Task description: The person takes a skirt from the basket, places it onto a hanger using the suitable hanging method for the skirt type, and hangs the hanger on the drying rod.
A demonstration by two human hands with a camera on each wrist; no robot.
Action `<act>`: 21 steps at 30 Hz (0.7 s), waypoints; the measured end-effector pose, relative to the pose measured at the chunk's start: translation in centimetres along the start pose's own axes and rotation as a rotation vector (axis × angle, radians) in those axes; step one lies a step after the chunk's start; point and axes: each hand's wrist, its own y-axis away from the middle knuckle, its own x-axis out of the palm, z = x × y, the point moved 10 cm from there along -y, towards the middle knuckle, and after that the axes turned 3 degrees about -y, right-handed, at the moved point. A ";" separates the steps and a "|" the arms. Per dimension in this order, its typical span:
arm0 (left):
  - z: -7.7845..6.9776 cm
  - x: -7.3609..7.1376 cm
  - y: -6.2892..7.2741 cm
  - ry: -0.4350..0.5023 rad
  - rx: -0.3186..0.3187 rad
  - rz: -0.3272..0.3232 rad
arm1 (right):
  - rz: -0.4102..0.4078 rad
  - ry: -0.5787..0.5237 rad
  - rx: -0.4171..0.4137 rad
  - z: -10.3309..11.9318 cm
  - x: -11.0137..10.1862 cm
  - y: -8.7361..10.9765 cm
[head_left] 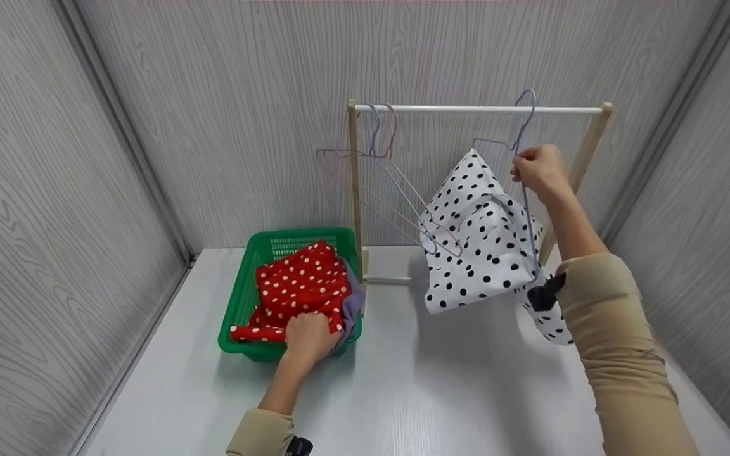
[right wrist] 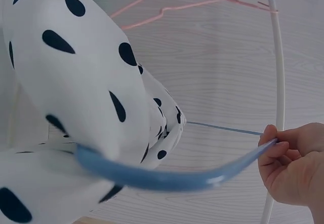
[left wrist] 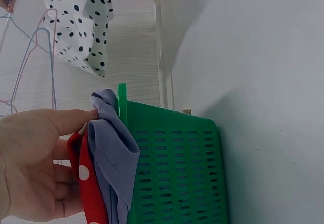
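My right hand [head_left: 541, 168] pinches a blue wire hanger [head_left: 498, 141] just below its neck, and the hook overlaps the white rail in the head view. A white cloth with black dots [head_left: 476, 221] hangs bunched on this hanger, lower on one side. Down at the green basket [head_left: 238, 310], my left hand [head_left: 309, 335] grips a red cloth with white dots [head_left: 298, 285] near the front rim. Seen from the left wrist, the thumb of that hand [left wrist: 38, 163] touches a greyish-purple cloth [left wrist: 112, 158] lying over the basket's edge beside the red one.
The rack has wooden posts [head_left: 356, 183] and a white rail [head_left: 447, 109]. At its left end hang another blue hanger [head_left: 374, 136] and a pink hanger [head_left: 394, 130]. Grey wood-grain walls enclose the white table [head_left: 403, 392] at the back and sides.
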 end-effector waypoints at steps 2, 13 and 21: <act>-0.1 -0.1 0.1 -0.005 0.006 -0.012 | 0.000 0.016 0.008 0.2 0.2 -0.5; -0.4 -0.1 0.3 -0.007 0.019 -0.020 | 0.197 0.013 0.094 -1.0 2.9 -1.8; 0.0 -0.2 0.1 -0.007 0.010 -0.032 | 0.228 -0.101 0.133 -2.7 4.1 -1.8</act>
